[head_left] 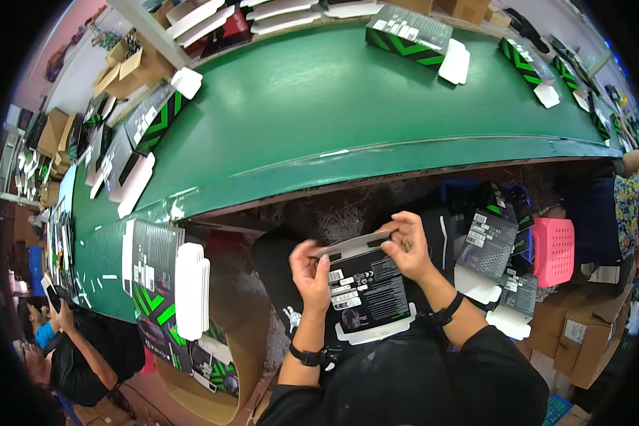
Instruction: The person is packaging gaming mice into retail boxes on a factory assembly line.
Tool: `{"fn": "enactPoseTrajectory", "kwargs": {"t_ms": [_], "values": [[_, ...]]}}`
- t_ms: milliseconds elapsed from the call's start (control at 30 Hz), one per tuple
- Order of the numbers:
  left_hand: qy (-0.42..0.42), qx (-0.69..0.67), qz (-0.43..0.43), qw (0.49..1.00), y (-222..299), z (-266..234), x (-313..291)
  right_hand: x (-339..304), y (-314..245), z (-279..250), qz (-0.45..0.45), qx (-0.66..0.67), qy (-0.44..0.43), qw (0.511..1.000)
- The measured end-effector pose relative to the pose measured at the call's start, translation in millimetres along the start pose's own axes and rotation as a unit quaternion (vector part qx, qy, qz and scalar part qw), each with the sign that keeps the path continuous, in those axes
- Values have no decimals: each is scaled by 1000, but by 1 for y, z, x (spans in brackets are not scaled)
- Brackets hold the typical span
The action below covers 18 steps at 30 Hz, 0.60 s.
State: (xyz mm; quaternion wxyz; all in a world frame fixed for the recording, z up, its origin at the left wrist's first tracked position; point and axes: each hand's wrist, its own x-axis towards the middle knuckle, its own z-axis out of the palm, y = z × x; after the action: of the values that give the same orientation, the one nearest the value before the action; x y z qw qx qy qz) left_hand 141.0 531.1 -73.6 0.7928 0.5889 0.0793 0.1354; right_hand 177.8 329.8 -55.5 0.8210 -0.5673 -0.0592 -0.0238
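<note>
A flattened-looking black printed carton [368, 292] with white labels and text lies on my lap. One white end flap points toward me, and the flap at its far end stands raised between my hands. My left hand [311, 278] grips the left end of that far flap, with thumb and fingers closed on it. At the flap's right end my right hand [409, 248] pinches it, the thumb on the near side. Both wrists wear black bands. How full the carton is cannot be seen.
Ahead runs a green conveyor belt [284, 113] carrying several black-and-green cartons [408, 35]. On my left, stacked flat cartons [156, 266] rest above a large cardboard box [245, 355]. To my right are more cartons [486, 245] and a pink plastic stool [553, 252]. Another person [85, 355] sits at the left.
</note>
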Motion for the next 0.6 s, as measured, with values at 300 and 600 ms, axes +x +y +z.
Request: {"fn": "enactPoseTrajectory", "kwargs": {"t_ms": [300, 600], "values": [[-17, 66, -29, 997, 10, -1, -12, 6, -12, -5, 166, -209, -39, 963], [-51, 64, -21, 996, -11, -27, -16, -1, 16, -7, 230, -81, -29, 969]]}}
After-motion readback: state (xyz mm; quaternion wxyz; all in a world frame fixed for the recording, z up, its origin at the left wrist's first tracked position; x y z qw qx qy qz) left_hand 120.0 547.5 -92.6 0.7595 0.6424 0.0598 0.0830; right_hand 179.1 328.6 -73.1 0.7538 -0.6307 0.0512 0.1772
